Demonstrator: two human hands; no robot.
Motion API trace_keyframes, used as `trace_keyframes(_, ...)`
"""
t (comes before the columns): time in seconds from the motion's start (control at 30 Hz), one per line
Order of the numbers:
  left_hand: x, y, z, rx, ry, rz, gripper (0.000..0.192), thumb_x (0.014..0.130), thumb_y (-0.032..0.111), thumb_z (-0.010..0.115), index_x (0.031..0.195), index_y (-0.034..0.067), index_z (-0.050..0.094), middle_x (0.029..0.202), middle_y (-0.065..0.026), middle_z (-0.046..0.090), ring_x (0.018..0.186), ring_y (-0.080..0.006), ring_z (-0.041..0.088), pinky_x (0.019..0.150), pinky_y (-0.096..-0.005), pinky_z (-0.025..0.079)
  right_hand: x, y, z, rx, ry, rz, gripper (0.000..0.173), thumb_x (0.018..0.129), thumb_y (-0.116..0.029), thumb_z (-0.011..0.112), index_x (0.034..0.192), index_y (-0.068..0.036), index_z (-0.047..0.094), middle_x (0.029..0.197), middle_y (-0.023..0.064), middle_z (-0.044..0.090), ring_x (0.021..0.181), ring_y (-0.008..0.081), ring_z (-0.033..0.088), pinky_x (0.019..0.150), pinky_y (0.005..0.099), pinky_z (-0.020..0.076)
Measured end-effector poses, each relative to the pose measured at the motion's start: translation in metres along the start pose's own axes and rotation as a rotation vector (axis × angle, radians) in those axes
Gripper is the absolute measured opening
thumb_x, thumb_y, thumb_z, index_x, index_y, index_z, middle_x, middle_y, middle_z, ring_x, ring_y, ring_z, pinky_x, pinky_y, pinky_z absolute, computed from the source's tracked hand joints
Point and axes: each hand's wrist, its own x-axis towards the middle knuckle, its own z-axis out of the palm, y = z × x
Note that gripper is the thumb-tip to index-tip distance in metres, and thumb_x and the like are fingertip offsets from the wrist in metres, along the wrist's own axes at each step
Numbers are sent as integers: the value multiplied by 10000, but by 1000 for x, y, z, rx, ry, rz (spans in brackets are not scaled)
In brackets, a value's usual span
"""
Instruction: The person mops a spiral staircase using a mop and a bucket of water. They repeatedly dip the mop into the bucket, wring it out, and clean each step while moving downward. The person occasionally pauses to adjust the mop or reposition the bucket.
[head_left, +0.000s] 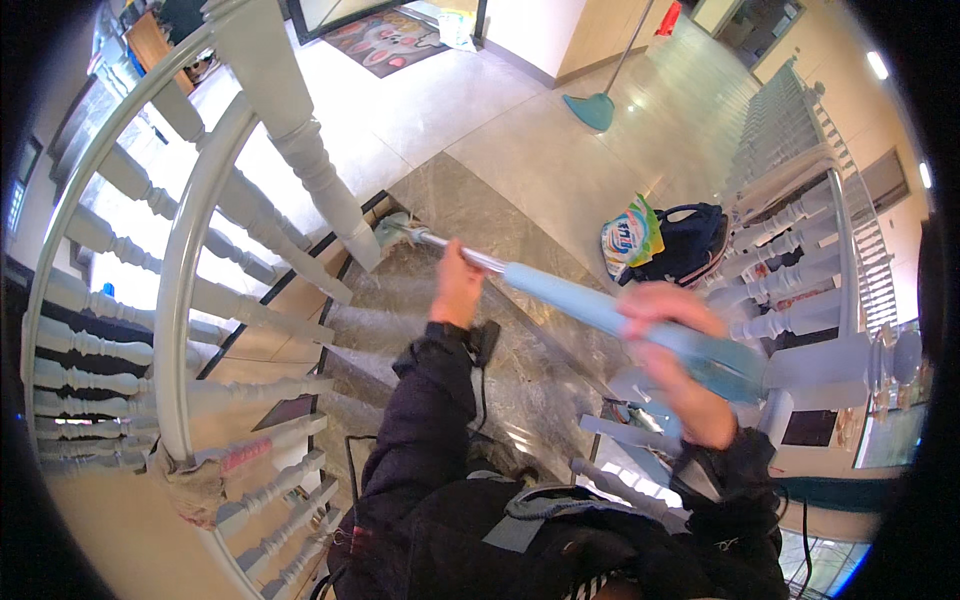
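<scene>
My left hand (457, 286) is closed around the metal part of a long pole (484, 259). Farther up, my right hand (675, 352), blurred by motion, grips the thick light-blue handle (562, 294) of the same pole. The pole slants across the picture from lower right to upper left. At its far end a pale grey-green head (393, 229), of a mop or a broom, rests in the corner of a grey marble stair landing (450, 195), beside the foot of a thick white baluster post (322, 172). The head's exact kind is hard to tell.
White balusters with a curved handrail (187, 285) line my left; a cloth (195, 484) hangs there. On the right stand a detergent bag (628, 236), a dark backpack (679, 247) and another railing (795, 300). Beyond are a long-handled teal dustpan (592, 111) and a doormat (382, 41).
</scene>
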Motion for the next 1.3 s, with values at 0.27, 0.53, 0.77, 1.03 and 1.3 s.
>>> trace_keyframes(0.27, 40, -18, -36, 402, 22, -72, 297, 852, 334, 494, 775, 48, 487, 653, -77, 535, 576, -198, 549, 523, -339, 470, 5, 37, -5, -5, -85, -78, 214, 702, -44, 553, 912, -1, 567, 805, 78, 553, 848, 216, 545, 788, 326, 421)
trace_keyframes(0.53, -41, -32, -9, 286, -39, -249, 262, 879, 330, 494, 777, 88, 494, 657, -31, 548, 576, -167, 537, 506, -304, 448, 4, -29, -40, -70, -77, 35, 290, 657, -185, 599, 879, 0, 574, 737, 75, 547, 785, 204, 535, 776, 335, 402)
trace_keyframes(0.77, -96, -20, 7, 159, -195, -253, 262, 900, 302, 481, 818, 55, 517, 680, -67, 571, 611, -176, 565, 539, -301, 480, -22, -52, -52, 23, 140, -200, 252, 687, -289, 643, 758, -85, 514, 661, 14, 503, 687, 172, 484, 618, 303, 319)
trace_keyframes(1.03, -27, -3, -9, 59, -221, -71, 296, 901, 294, 511, 1017, 26, 461, 911, -112, 551, 852, -202, 535, 773, -335, 474, -32, -14, -22, 41, 137, -31, 188, 721, -157, 641, 857, -58, 560, 792, 76, 560, 831, 215, 540, 772, 359, 406)
trace_keyframes(1.3, 60, -5, -77, 231, 53, -188, 119, 803, 134, 544, 836, 42, 476, 730, -89, 520, 661, -223, 537, 633, -371, 500, -45, 67, 15, 134, -161, -214, 218, 714, -3, 624, 926, -12, 573, 826, 93, 590, 870, 273, 569, 788, 358, 436)
